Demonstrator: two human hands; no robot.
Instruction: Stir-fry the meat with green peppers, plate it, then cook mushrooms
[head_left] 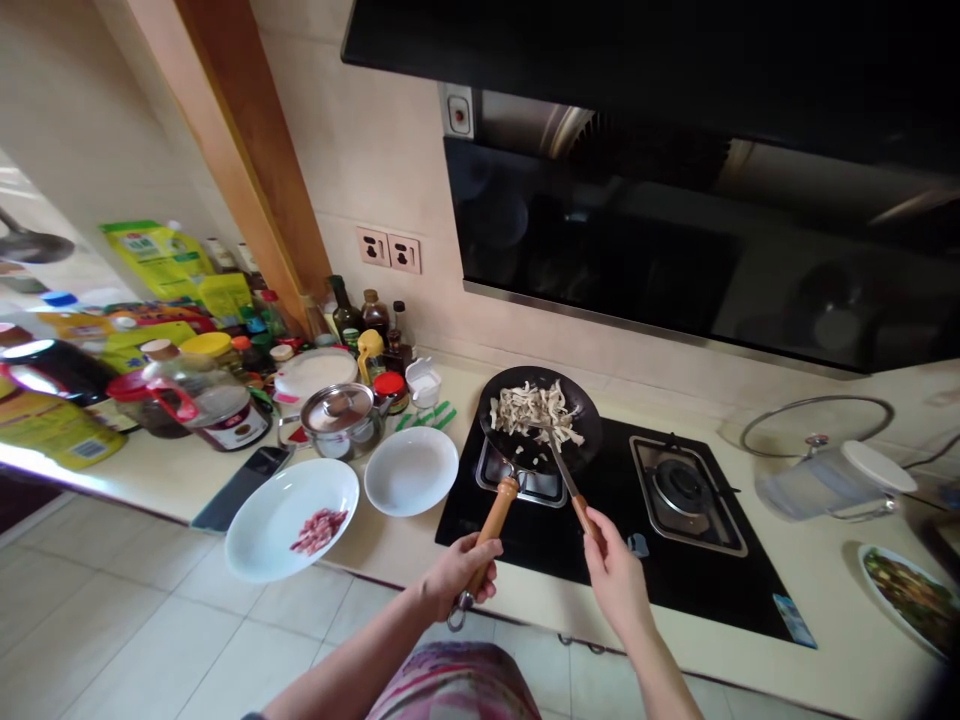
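Observation:
My left hand [466,572] is wrapped round the wooden handle of a black wok [581,408], which sits over the left burner of the stove. Pale, torn strips that look like mushrooms [531,405] lie in the wok, mostly toward its far side. In my right hand [616,575] is a spatula [574,488] with a wooden grip and a metal shaft. Its tip reaches into the pale strips, and its blade is partly hidden among them.
Left of the black stove [600,540] stand a white bowl [411,472] and a white plate [259,525] with chopped raw meat. Behind them are a lidded pot [341,415] and several bottles. A clear jug [806,490], a glass lid and a plated dish [911,590] occupy the right. A range hood [675,60] overhangs the stove.

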